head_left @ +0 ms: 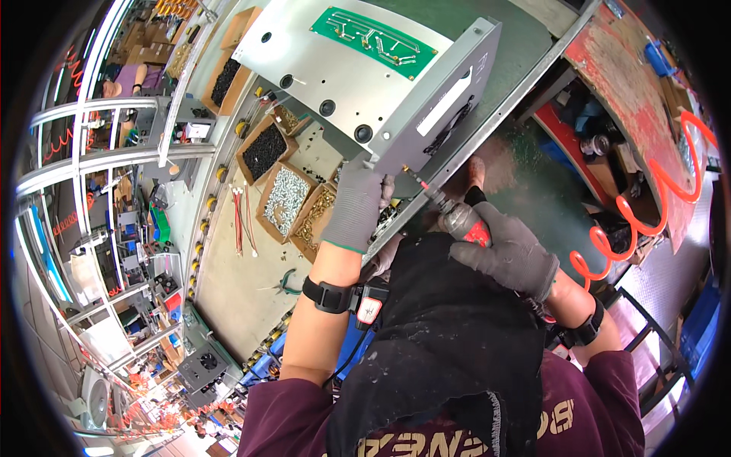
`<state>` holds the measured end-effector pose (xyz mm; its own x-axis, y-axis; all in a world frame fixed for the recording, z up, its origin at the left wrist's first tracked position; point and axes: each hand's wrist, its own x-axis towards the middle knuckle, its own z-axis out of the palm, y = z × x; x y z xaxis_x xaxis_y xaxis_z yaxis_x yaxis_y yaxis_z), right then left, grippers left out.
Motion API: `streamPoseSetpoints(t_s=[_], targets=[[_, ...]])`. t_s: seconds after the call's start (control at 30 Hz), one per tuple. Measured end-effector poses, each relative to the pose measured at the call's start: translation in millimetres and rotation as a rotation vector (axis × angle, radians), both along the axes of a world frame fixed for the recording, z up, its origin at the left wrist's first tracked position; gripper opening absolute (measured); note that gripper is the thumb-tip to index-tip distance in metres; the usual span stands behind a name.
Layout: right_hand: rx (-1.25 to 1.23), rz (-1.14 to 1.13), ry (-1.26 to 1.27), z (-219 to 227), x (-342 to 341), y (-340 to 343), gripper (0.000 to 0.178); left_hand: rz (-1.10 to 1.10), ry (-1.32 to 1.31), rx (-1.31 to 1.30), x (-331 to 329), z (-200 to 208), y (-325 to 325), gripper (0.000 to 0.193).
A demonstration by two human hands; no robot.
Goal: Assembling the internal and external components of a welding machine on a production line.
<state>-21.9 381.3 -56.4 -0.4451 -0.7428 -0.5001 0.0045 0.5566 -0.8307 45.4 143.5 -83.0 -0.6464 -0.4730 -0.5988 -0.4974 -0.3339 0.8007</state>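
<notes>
A grey sheet-metal case (pixel 293 49) stands tilted at the top, with a green circuit board (pixel 373 42) on its pale inner plate. My left hand (pixel 356 202), in a grey glove, grips the lower near corner of the case, its fingertips curled at the front panel (pixel 438 114) and partly hidden. In my gloved right hand (pixel 509 250) is a power screwdriver (pixel 466 221) with a metallic body and red markings. Its bit points up and left, with the tip at the front panel's lower edge; contact is hard to tell.
Left of the case, cardboard boxes hold black screws (pixel 264 149), silver screws (pixel 285 199) and brass-coloured parts (pixel 316 221). Red-and-white wires (pixel 242 221) and green-handled pliers (pixel 288 283) lie on the bench. An orange coiled hose (pixel 636 221) hangs at right beside a worn red table (pixel 620 57).
</notes>
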Motion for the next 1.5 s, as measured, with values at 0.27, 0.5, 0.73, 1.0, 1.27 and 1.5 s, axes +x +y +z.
streamPoseSetpoints(t_s=[0.27, 0.5, 0.73, 1.0, 1.27, 1.5], targets=[[0.039, 0.042, 0.151, 1.4, -1.3, 19.8, 0.073, 0.237, 0.149, 0.377, 31.1, -18.5, 16.8, 0.022], [0.11, 0.065, -0.009, -4.0, 3.0, 50.6, 0.075, 0.202, 0.136, 0.595, 57.9, -29.2, 54.7, 0.033], [0.1, 0.034, -0.089, -0.5, 9.8, 59.0, 0.069, 0.079, 0.151, 0.612, 35.6, -21.0, 65.4, 0.029], [0.037, 0.0, -0.048, 1.8, 10.0, 63.8, 0.069, 0.04, 0.099, 0.565, 22.6, -13.4, 72.8, 0.033], [0.084, -0.011, -0.149, 3.0, 3.9, 64.7, 0.068, -0.006, 0.165, 0.509, 15.8, -8.4, 79.3, 0.035], [-0.137, -0.126, -0.231, 1.5, -13.4, 71.0, 0.059, -0.217, 0.176, 0.483, -1.2, 3.1, 83.2, 0.048]])
